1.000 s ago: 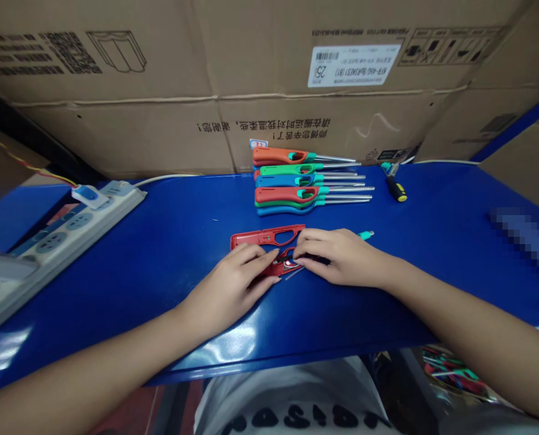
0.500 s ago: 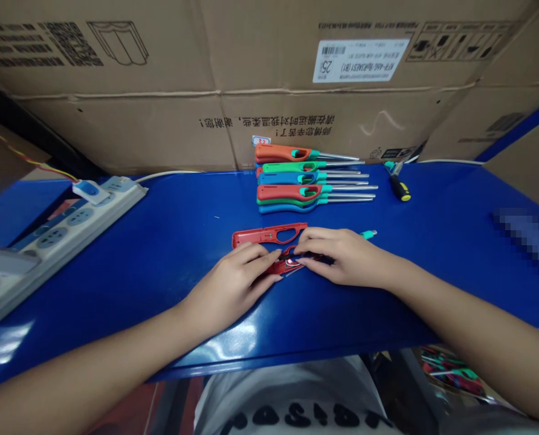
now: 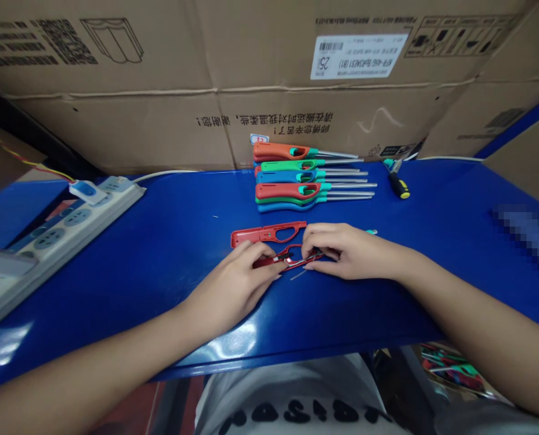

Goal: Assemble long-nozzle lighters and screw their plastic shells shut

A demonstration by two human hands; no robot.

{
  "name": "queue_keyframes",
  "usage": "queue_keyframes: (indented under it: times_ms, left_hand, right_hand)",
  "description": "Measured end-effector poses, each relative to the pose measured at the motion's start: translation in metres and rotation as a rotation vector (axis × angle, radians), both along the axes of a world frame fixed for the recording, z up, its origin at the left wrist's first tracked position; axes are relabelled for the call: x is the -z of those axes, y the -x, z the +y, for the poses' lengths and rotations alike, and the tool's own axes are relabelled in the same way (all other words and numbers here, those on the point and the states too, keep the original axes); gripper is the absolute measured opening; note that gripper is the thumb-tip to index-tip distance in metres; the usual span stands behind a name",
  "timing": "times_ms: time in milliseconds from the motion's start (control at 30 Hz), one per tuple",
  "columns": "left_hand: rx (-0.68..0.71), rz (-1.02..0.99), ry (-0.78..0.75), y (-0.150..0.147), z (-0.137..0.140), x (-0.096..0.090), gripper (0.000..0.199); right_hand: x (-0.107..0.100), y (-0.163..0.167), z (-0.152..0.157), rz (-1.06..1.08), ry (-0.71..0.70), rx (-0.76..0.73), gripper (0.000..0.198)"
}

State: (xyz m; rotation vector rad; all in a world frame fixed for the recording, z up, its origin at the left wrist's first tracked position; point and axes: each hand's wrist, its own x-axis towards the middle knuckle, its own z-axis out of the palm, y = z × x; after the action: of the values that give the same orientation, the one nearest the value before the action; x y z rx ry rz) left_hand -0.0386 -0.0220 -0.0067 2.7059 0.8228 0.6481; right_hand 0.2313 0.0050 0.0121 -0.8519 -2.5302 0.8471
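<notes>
A red lighter shell half (image 3: pixel 292 263) lies open on the blue table, with a small black part and thin wires inside it. My left hand (image 3: pixel 246 275) grips its left end, thumb and fingers closed around the edge. At the other end, the fingertips of my right hand (image 3: pixel 337 251) pinch together over the wires; the exact piece between them is partly hidden. The matching red shell half (image 3: pixel 267 233) rests just behind, inner side up. A thin wire end (image 3: pixel 298 275) sticks out toward me. Past my right hand, a teal nozzle piece (image 3: pixel 371 232) shows only in part.
Assembled long-neck lighters (image 3: pixel 287 191) are stacked at the back against a cardboard box (image 3: pixel 161 133). A black and yellow screwdriver (image 3: pixel 399 186) lies to their right. A power strip (image 3: pixel 65 232) runs along the left. Below the table's right front, a container holds many colourful lighter parts (image 3: pixel 453 368).
My right hand has shifted slightly right and up, baring more of the shell and wires. The dark piece that stuck out under its fingers no longer shows there. The left hand barely moved.
</notes>
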Motion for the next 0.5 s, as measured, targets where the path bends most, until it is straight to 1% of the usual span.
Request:
queue_keyframes:
  times_ms: [300, 500]
  left_hand:
    - [0.006, 0.031, 0.008, 0.0008, 0.0005, -0.0027, 0.031]
    - [0.011, 0.055, 0.017, -0.0002, -0.0015, -0.0047, 0.031]
  right_hand:
    - [0.0012, 0.0008, 0.0001, -0.002, -0.02, -0.021, 0.009]
    - [0.0025, 0.0021, -0.0009, 0.0, -0.018, -0.02, 0.006]
